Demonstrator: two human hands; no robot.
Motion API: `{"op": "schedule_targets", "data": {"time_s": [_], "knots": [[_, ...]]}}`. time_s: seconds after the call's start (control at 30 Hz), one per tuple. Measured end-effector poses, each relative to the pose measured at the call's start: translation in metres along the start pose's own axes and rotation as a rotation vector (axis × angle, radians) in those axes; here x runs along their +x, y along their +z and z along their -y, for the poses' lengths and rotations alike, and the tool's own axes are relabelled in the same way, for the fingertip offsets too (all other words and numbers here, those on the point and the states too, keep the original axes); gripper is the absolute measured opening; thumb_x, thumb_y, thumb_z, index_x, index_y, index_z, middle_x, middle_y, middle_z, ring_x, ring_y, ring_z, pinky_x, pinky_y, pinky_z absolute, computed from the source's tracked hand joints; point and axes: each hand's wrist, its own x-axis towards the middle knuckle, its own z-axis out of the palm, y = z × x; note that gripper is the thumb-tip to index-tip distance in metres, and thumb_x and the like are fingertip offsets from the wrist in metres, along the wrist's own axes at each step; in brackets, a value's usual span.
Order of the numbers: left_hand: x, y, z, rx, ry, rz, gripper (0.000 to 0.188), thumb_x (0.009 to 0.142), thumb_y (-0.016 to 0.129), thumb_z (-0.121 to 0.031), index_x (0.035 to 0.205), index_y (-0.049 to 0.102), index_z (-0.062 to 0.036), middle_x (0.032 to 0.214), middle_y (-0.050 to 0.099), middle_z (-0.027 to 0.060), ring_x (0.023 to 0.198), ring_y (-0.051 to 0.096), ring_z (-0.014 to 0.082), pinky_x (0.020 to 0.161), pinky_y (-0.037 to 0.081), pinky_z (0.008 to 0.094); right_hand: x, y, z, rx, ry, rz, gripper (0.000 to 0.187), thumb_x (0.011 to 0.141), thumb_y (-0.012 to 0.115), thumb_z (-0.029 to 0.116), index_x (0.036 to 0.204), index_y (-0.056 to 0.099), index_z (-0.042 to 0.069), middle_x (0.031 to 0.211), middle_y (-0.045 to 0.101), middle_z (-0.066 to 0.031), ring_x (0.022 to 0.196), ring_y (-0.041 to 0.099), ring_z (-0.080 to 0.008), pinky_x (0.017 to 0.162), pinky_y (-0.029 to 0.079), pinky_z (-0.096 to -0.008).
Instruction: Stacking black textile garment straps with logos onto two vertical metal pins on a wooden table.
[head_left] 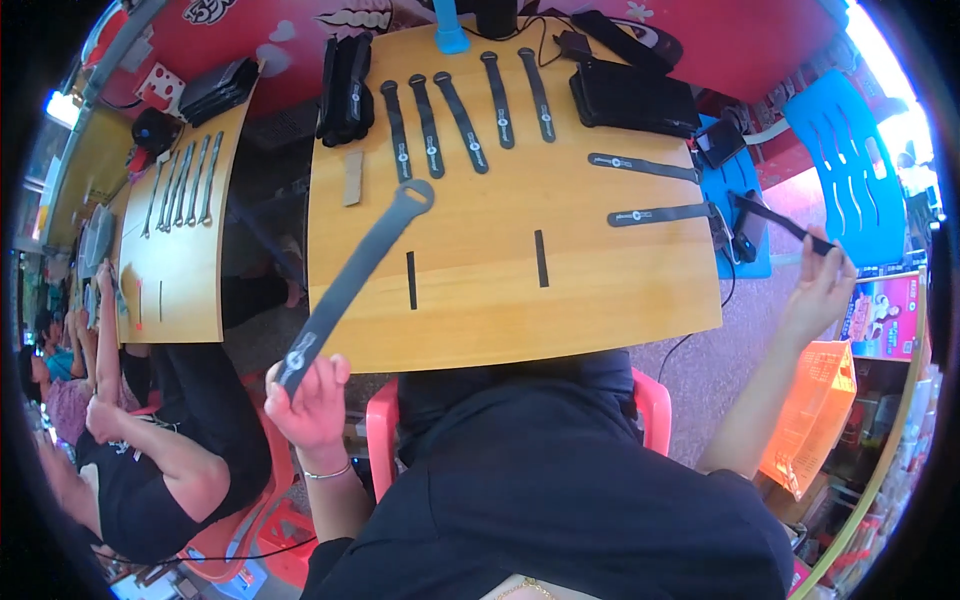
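Observation:
Raised over the table's front left edge, my left hand (308, 405) is closed on the printed end of a dark grey cable strap (365, 255). That strap slants up and away, its slotted end over the table. Off the table's right side, my right hand (826, 285) pinches one end of another dark strap (785, 219); its other end reaches toward a small black device (746, 243). Several similar straps (427, 128) lie in a row along the far part of the wooden table (470, 220). Two more straps, an upper one (640, 166) and a lower one (658, 214), lie sideways at the right edge.
Black strap bundles (346, 90) and a black stack (635, 97) stand on the far table. Two short black strips, left (411, 280) and right (541, 258), mark its near part. A blue chair (845, 165) and orange basket (815, 410) are right; a co-worker (165, 480) sits left.

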Motion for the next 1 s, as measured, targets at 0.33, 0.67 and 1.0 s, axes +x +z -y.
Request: {"op": "schedule_targets", "data": {"time_s": [0.33,0.67,1.0], "knots": [[0.023,0.045,0.035,0.277,-0.012,0.04,0.034,0.091,0.05,-0.028,0.067,0.044,-0.0049,0.065,0.042,0.0029,0.055,0.045,0.0156,0.067,0.04,0.0371,-0.132,0.04,-0.035,-0.757,-0.245,0.489,0.019,0.08,0.067,0.0,0.099,0.067,0.003,0.109,0.066,-0.0131,0.106,0.061,-0.0255,0.09,0.048,-0.0354],[0.019,0.05,0.042,0.567,0.064,0.128,0.025,0.088,0.047,-0.014,0.068,0.049,0.0003,0.071,0.053,0.0105,0.061,0.05,0.0165,0.066,0.045,0.0321,-0.152,0.084,-0.027,-0.801,-0.27,0.771,0.034,0.072,0.076,0.016,0.105,0.069,0.007,0.106,0.067,-0.009,0.097,0.059,-0.0287,0.086,0.047,-0.0369],[0.028,0.083,0.043,0.887,0.077,0.392,0.023,0.094,0.051,-0.018,0.082,0.052,0.0021,0.076,0.049,0.0135,0.068,0.051,0.028,0.062,0.041,0.0343,-0.175,0.184,0.068,0.057,-0.392,1.123,0.045,0.066,0.081,0.019,0.107,0.067,0.006,0.105,0.066,-0.0092,0.091,0.06,-0.0266,0.08,0.049,-0.0361]]}}
